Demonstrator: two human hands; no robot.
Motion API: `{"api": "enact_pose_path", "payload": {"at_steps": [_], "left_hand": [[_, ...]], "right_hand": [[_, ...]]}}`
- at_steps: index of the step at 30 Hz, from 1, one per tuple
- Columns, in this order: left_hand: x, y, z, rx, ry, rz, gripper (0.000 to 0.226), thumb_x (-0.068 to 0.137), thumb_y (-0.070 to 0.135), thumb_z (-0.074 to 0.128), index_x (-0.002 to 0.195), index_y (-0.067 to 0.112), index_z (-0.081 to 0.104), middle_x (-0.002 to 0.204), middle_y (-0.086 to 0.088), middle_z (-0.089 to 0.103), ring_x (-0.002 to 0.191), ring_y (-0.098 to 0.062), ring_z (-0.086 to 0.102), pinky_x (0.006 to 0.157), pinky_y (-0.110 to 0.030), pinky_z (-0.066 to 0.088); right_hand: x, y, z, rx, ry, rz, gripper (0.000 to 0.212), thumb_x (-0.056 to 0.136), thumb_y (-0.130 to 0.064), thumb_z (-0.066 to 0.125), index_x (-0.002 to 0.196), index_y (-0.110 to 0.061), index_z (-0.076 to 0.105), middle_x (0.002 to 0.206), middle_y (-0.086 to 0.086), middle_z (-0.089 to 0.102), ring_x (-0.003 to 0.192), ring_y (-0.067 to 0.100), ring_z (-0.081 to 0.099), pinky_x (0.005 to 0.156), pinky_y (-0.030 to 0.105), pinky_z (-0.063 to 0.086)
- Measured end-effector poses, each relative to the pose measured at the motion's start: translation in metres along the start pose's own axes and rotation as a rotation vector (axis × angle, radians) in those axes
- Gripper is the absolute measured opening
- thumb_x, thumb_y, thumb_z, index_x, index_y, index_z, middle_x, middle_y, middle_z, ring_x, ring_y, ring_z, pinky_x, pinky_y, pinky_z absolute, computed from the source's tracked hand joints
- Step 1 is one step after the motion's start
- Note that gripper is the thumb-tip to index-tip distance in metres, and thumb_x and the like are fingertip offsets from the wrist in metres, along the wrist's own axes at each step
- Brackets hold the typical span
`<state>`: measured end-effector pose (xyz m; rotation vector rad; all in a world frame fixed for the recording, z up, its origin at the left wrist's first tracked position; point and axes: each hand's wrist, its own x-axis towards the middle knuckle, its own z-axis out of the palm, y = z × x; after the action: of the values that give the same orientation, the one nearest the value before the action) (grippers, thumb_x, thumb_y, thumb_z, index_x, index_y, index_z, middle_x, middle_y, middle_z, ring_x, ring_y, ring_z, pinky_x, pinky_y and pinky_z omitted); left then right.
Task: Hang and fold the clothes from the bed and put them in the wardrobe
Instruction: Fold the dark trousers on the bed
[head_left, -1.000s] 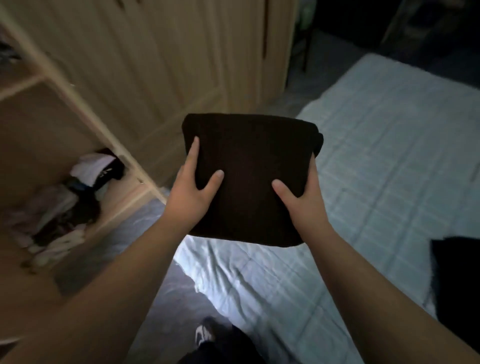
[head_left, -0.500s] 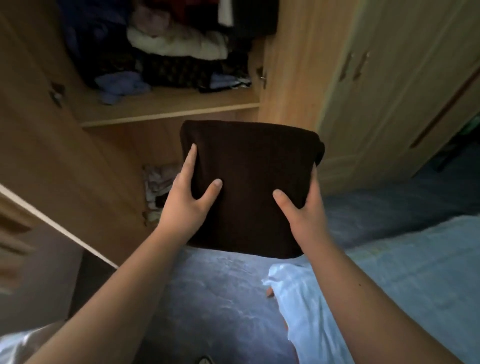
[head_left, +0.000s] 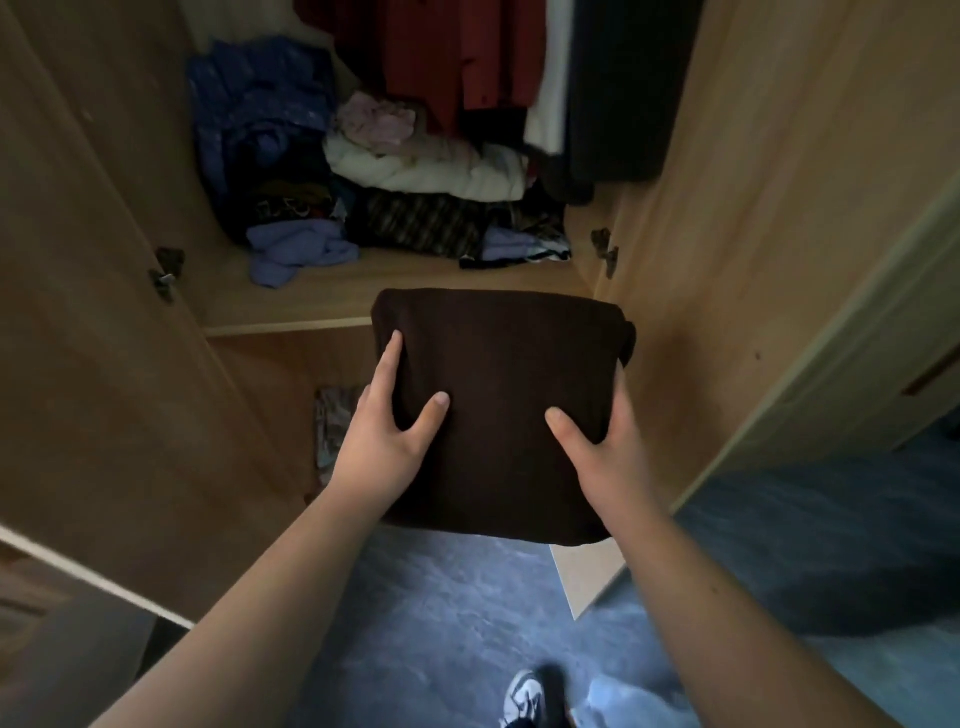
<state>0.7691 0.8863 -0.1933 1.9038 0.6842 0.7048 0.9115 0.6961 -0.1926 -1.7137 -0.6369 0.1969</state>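
A folded dark brown garment (head_left: 498, 374) is held flat in front of me, level with the front edge of the wardrobe shelf (head_left: 291, 312). My left hand (head_left: 384, 436) grips its left side, thumb on top and fingers underneath. My right hand (head_left: 602, 447) grips its right side the same way. The open wardrobe fills the view ahead. The bed is out of view.
On the shelf lie piles of clothes: blue ones (head_left: 260, 114) at the left, a white bundle (head_left: 426, 166) in the middle, striped dark ones (head_left: 415, 223) below it. Red and dark garments (head_left: 457, 52) hang above. Open doors (head_left: 78, 312) stand on both sides. My shoe (head_left: 524, 696) is on the grey floor.
My view has turned from the bed to face the open wardrobe. The garment, held the same way in both hands, is now closer to the shelf.
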Motion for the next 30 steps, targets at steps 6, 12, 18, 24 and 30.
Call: {"api": "enact_pose_path", "payload": {"at_steps": [6, 12, 18, 24, 30], "left_hand": [[0.093, -0.021, 0.025, -0.002, 0.040, -0.068, 0.077, 0.089, 0.053, 0.063, 0.149, 0.058, 0.015, 0.153, 0.012, 0.038, 0.138, -0.008, 0.039, 0.113, -0.034, 0.035], [0.162, -0.039, 0.009, -0.052, 0.113, -0.186, 0.075, 0.088, 0.058, 0.061, 0.145, 0.064, 0.012, 0.154, 0.011, 0.036, 0.137, -0.013, 0.040, 0.114, -0.038, 0.036], [0.254, -0.061, -0.018, -0.082, 0.103, -0.188, 0.078, 0.094, 0.051, 0.058, 0.154, 0.049, 0.009, 0.157, 0.015, 0.027, 0.137, -0.006, 0.035, 0.111, -0.028, 0.036], [0.345, -0.098, -0.056, -0.073, 0.132, -0.185, 0.073, 0.098, 0.040, 0.057, 0.157, 0.035, 0.015, 0.146, 0.020, 0.032, 0.137, -0.002, 0.032, 0.109, -0.018, 0.030], [0.396, -0.145, -0.108, -0.036, 0.132, -0.271, 0.071, 0.098, 0.043, 0.056, 0.156, 0.039, 0.015, 0.144, 0.019, 0.035, 0.130, -0.001, 0.038, 0.092, -0.003, 0.037]], "right_hand": [[0.112, 0.035, 0.026, -0.001, -0.062, -0.026, 0.082, 0.089, -0.035, 0.071, 0.155, -0.038, 0.023, 0.134, -0.033, 0.044, 0.110, -0.032, 0.038, 0.087, -0.006, 0.029], [0.201, 0.034, 0.072, 0.026, -0.225, -0.024, 0.081, 0.090, -0.035, 0.071, 0.155, -0.039, 0.024, 0.137, -0.028, 0.045, 0.109, -0.029, 0.042, 0.089, -0.003, 0.034], [0.293, 0.044, 0.143, 0.022, -0.262, -0.015, 0.084, 0.086, -0.047, 0.072, 0.154, -0.043, 0.021, 0.150, -0.016, 0.043, 0.134, 0.007, 0.044, 0.112, 0.038, 0.040], [0.358, 0.046, 0.221, 0.080, -0.229, 0.001, 0.076, 0.095, -0.044, 0.062, 0.157, -0.038, 0.018, 0.151, -0.012, 0.040, 0.135, 0.007, 0.041, 0.108, 0.027, 0.037], [0.399, 0.060, 0.308, 0.117, -0.355, 0.176, 0.063, 0.105, -0.036, 0.042, 0.157, -0.043, 0.008, 0.149, -0.013, 0.034, 0.134, 0.008, 0.038, 0.108, 0.027, 0.032]]}}
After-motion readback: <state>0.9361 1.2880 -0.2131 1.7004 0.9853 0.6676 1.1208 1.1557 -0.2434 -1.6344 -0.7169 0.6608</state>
